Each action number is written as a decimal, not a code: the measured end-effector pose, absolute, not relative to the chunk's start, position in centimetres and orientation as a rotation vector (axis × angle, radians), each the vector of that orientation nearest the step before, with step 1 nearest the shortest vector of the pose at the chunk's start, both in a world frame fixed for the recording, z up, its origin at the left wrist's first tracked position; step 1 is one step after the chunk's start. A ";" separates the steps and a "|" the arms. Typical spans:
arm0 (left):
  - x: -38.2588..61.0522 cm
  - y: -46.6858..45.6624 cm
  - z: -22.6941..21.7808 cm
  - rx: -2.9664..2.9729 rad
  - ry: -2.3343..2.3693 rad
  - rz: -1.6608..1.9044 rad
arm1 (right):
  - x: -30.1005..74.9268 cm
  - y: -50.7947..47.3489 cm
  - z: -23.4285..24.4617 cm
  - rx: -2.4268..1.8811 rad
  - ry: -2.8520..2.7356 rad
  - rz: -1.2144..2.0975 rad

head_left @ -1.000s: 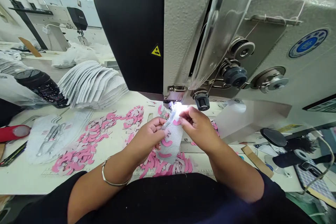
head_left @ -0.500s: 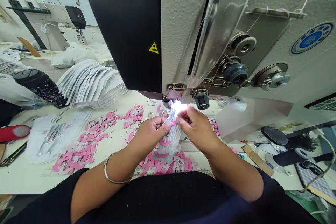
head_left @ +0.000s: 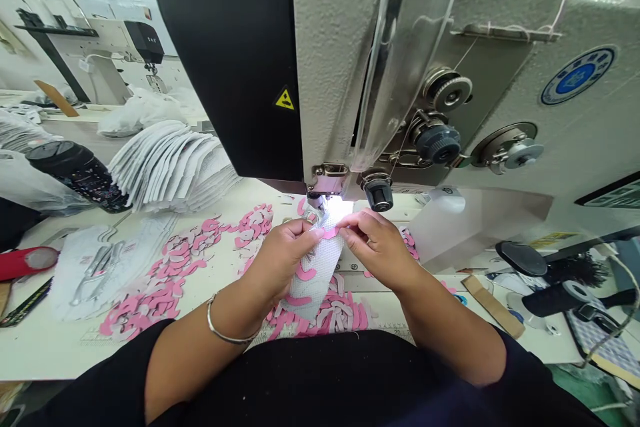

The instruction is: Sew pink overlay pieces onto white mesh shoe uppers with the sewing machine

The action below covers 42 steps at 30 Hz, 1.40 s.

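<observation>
A white mesh fabric piece (head_left: 316, 285) runs from under the lit needle area of the sewing machine (head_left: 336, 33) toward my body, with pink curved patches on it. My left hand (head_left: 284, 255) pinches the fabric's left side, thumb against fingers, close to one end of a small pink curved strip (head_left: 330, 233). At the strip's other end, my right hand (head_left: 377, 245) is closed in a pinch between thumb and forefinger. The strip lies across the fabric, just in front of the presser foot. My fingers partly hide both strip and fabric edges.
Loose pink curved pieces (head_left: 173, 250) spread over the table on the left, more (head_left: 340, 310) near my body. A fanned stack of white fabric pieces (head_left: 173, 163) stands back left, beside a dark bottle (head_left: 77, 173). A black thread cone (head_left: 555, 297) lies at right.
The near end of the fabric has swung left. The pink strip now shows more fully between my hands, and my right fingers have shifted slightly along it. The view has shifted a little.
</observation>
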State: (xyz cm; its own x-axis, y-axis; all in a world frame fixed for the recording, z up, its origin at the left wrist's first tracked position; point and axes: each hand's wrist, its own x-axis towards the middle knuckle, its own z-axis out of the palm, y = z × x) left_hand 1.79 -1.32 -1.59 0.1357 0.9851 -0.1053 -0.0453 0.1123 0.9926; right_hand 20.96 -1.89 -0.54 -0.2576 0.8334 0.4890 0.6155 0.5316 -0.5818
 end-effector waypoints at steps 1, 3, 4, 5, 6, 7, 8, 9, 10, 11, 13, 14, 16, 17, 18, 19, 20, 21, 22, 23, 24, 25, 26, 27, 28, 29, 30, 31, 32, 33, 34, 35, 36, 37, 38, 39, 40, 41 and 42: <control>1.8 -1.2 -1.5 1.139 1.110 1.055 | 21.2 -1.8 -0.7 -1.154 -1.966 0.322; 1.8 -1.1 -1.5 1.112 1.086 1.049 | 21.5 -1.6 -1.1 -1.105 -1.915 0.222; 1.8 -1.0 -1.5 1.103 1.079 1.044 | 21.7 -1.5 -1.3 -1.073 -1.887 0.157; 1.8 -0.9 -1.5 1.097 1.076 1.040 | 21.8 -1.4 -1.5 -1.040 -1.868 0.092; 1.8 -0.9 -1.5 1.092 1.072 1.036 | 21.9 -1.4 -1.6 -1.006 -1.859 0.032; 1.8 -0.9 -1.5 1.086 1.067 1.036 | 22.1 -1.4 -1.8 -0.975 -1.861 -0.020; 1.8 -0.9 -1.5 1.080 1.062 1.038 | 22.1 -1.3 -1.9 -0.949 -1.875 -0.065; 1.8 -0.9 -1.5 1.072 1.057 1.041 | 22.2 -1.3 -1.9 -0.928 -1.898 -0.105; 1.8 -0.9 -1.4 1.064 1.052 1.042 | 22.3 -1.3 -2.0 -0.911 -1.925 -0.139; 1.8 -0.9 -1.3 1.060 1.050 1.043 | 22.3 -1.3 -2.0 -0.887 -1.951 -0.173; 1.8 -0.9 -1.1 1.063 1.051 1.041 | 22.3 -1.3 -2.0 -0.823 -2.011 -0.225; 1.8 -0.8 -0.9 1.069 1.049 1.036 | 22.2 -1.2 -2.0 -0.796 -2.040 -0.231; 1.7 -0.7 -0.7 1.082 1.041 1.015 | 22.0 -1.0 -1.8 -0.808 -2.083 -0.183; 1.6 -0.7 -0.6 1.087 1.039 1.002 | 21.8 -0.9 -1.7 -0.856 -2.087 -0.132; 1.5 -0.6 -0.6 1.092 1.038 0.986 | 21.6 -0.8 -1.6 -0.921 -2.079 -0.070; 1.5 -0.5 -0.6 1.096 1.038 0.973 | 21.4 -0.7 -1.5 -0.982 -2.061 -0.011; 1.4 -0.5 -0.6 1.099 1.037 0.963 | 21.2 -0.6 -1.5 -1.031 -2.046 0.039; 1.4 -0.4 -0.6 1.102 1.035 0.954 | 21.0 -0.5 -1.4 -1.065 -2.031 0.076; 1.3 -0.3 -0.7 1.106 1.030 0.946 | 20.9 -0.4 -1.4 -1.082 -2.018 0.103; 1.3 -0.3 -0.7 1.110 1.023 0.937 | 20.8 -0.4 -1.4 -1.088 -2.010 0.124; 1.3 -0.2 -0.8 1.113 1.016 0.929 | 20.7 -0.3 -1.5 -1.089 -2.002 0.138; 1.3 -0.1 -0.8 1.115 1.010 0.923 | 20.7 -0.2 -1.5 -1.088 -1.988 0.147; 1.3 -0.1 -0.8 1.113 1.008 0.919 | 20.7 -0.2 -1.6 -1.085 -1.972 0.149; 1.3 0.0 -0.7 1.110 1.006 0.917 | 20.7 -0.2 -1.6 -1.081 -1.959 0.148; 1.3 0.0 -0.7 1.108 1.005 0.920 | 20.7 -0.2 -1.7 -1.078 -1.950 0.142; 1.3 0.0 -0.6 1.107 1.003 0.925 | 20.7 -0.2 -1.7 -1.075 -1.941 0.132; 1.3 0.0 -0.5 1.106 1.002 0.932 | 20.7 -0.2 -1.7 -1.073 -1.939 0.120; 1.4 -0.1 -0.4 1.106 1.002 0.937 | 20.7 -0.3 -1.8 -1.068 -1.945 0.106; 1.4 -0.1 -0.3 1.108 1.005 0.944 | 20.7 -0.4 -1.8 -1.061 -1.956 0.085; 1.4 -0.2 -0.2 1.111 1.008 0.948 | 20.8 -0.5 -1.8 -1.050 -1.971 0.050; 1.4 -0.1 -0.1 1.114 1.013 0.950 | 21.0 -0.5 -1.9 -1.030 -1.987 -0.003; 1.3 -0.1 0.0 1.116 1.018 0.946 | 21.2 -0.6 -2.0 -0.998 -2.009 -0.067; 1.3 0.1 0.2 1.118 1.023 0.936 | 21.4 -0.7 -2.1 -0.958 -2.043 -0.131; 1.2 0.3 0.3 1.117 1.021 0.916 | 21.6 -0.7 -2.2 -0.910 -2.086 -0.186; 1.1 0.6 0.5 1.112 1.015 0.886 | 21.8 -0.6 -2.3 -0.860 -2.135 -0.220; 0.9 1.1 0.8 1.107 1.004 0.848 | 22.0 -0.6 -2.4 -0.817 -2.182 -0.231; 0.7 1.6 1.1 1.107 0.989 0.805 | 22.1 -0.5 -2.5 -0.788 -2.218 -0.228; 0.5 2.2 1.5 1.121 0.971 0.761 | 22.2 -0.5 -2.6 -0.777 -2.235 -0.222; 0.2 2.7 1.8 1.152 0.954 0.722 | 22.2 -0.4 -2.7 -0.778 -2.229 -0.221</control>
